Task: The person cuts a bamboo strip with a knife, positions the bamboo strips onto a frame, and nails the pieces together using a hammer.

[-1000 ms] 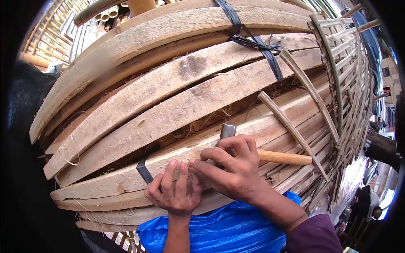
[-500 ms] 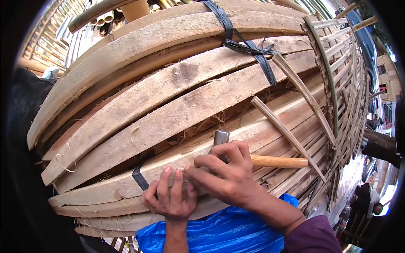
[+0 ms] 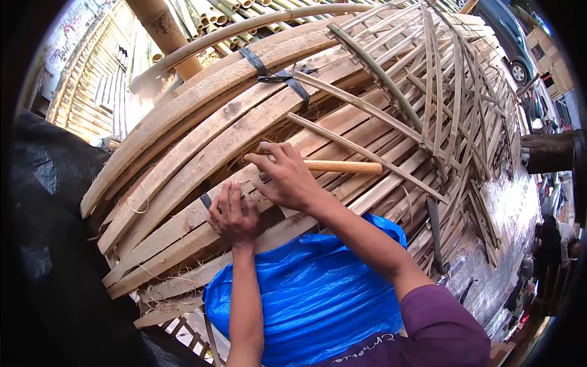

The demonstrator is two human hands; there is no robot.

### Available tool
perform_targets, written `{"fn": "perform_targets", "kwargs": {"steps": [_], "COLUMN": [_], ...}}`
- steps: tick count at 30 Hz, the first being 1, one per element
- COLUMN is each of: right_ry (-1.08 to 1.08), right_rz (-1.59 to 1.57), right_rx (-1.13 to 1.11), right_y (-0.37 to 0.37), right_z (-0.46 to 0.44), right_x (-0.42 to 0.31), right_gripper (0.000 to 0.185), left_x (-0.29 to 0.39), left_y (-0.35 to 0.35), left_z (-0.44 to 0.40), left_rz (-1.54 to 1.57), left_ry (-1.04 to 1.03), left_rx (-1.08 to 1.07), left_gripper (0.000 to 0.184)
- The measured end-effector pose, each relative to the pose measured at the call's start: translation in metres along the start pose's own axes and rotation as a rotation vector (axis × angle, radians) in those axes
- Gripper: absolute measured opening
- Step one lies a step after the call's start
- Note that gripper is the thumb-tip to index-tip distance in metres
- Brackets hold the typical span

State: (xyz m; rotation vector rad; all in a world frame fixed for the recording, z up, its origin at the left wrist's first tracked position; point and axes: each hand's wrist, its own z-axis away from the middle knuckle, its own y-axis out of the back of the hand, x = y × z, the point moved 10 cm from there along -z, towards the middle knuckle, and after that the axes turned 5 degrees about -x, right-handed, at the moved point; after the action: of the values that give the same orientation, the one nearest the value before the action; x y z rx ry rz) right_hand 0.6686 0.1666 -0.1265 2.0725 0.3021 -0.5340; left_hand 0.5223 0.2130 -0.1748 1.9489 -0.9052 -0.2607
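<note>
My left hand (image 3: 235, 215) rests on the edge of a pale curved plank (image 3: 183, 221), its fingers stretched out over the wood and nothing visible in its grasp. Just to its right, my right hand (image 3: 282, 178) has its fingers curled over the head of a hammer, mostly hidden by them. The hammer's wooden handle (image 3: 345, 166) sticks out to the right from behind the hand. The fingertips of both hands are close together. Any small item between them cannot be made out. A dark strap (image 3: 206, 200) shows beside my left fingers.
Curved planks are bundled by a black tie (image 3: 252, 60). Loose slats (image 3: 367, 156) cross them, and a woven bamboo lattice (image 3: 440, 85) stands at right. Blue tarp (image 3: 306, 293) lies below my arms. A dark hooked tool (image 3: 435, 235) is at right; a bamboo post (image 3: 162, 30) rises behind.
The view has shifted and widened, showing more of the tarp, lattice and sleeve. My hands remain close together at the plank, with the hammer still at my right hand.
</note>
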Motion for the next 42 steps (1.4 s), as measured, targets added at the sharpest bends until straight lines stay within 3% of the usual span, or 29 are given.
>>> {"fn": "perform_targets", "kwargs": {"steps": [2, 4, 9, 13, 15, 16, 18, 20, 26, 34, 37, 42], "right_ry": [-0.152, -0.221, -0.148, -0.194, -0.404, -0.504, -0.468, -0.450, -0.449, -0.416, -0.452, -0.366], "right_rz": [0.173, 0.370, 0.530, 0.310, -0.123, -0.242, -0.304, -0.343, -0.327, -0.178, -0.156, -0.203], "right_rx": [-0.117, -0.189, -0.141, -0.153, -0.190, -0.171, -0.044, 0.015, -0.135, -0.039, -0.153, 0.006], "right_y": [0.020, 0.031, 0.050, 0.062, 0.052, 0.049, 0.043, 0.025, -0.013, -0.013, -0.019, 0.014], "right_z": [0.022, 0.054, 0.078, 0.081, 0.097, 0.104, 0.112, 0.119, 0.127, 0.129, 0.128, 0.114], "right_x": [0.013, 0.035, 0.060, 0.033, 0.032, 0.019, -0.011, -0.021, -0.029, -0.030, -0.032, -0.056], "right_gripper": [0.059, 0.055, 0.021, 0.012, 0.019, 0.022, 0.022, 0.025, 0.026, 0.032, 0.033, 0.033], "left_x": [-0.001, -0.001, -0.004, -0.003, -0.002, -0.001, -0.001, -0.002, -0.004, -0.003, -0.002, -0.002], "left_y": [-0.001, 0.001, 0.003, 0.004, 0.004, 0.007, 0.008, 0.005, 0.003, 0.005, 0.006, 0.007], "left_z": [0.004, 0.004, 0.005, 0.006, 0.005, 0.002, 0.002, 0.002, 0.003, 0.005, 0.005, 0.004], "left_rz": [-0.010, 0.010, 0.062, 0.047, 0.052, 0.044, 0.063, 0.055, 0.063, 0.069, 0.060, 0.056], "left_ry": [-0.010, -0.004, 0.015, 0.005, -0.007, -0.002, 0.015, 0.012, 0.011, -0.006, -0.016, -0.027], "left_rx": [0.042, 0.049, 0.037, 0.059, 0.066, 0.070, 0.037, 0.046, 0.053, 0.095, 0.112, 0.126], "left_gripper": [0.033, 0.033, 0.032, 0.032, 0.033, 0.033, 0.035, 0.036, 0.037, 0.034, 0.034, 0.036]}}
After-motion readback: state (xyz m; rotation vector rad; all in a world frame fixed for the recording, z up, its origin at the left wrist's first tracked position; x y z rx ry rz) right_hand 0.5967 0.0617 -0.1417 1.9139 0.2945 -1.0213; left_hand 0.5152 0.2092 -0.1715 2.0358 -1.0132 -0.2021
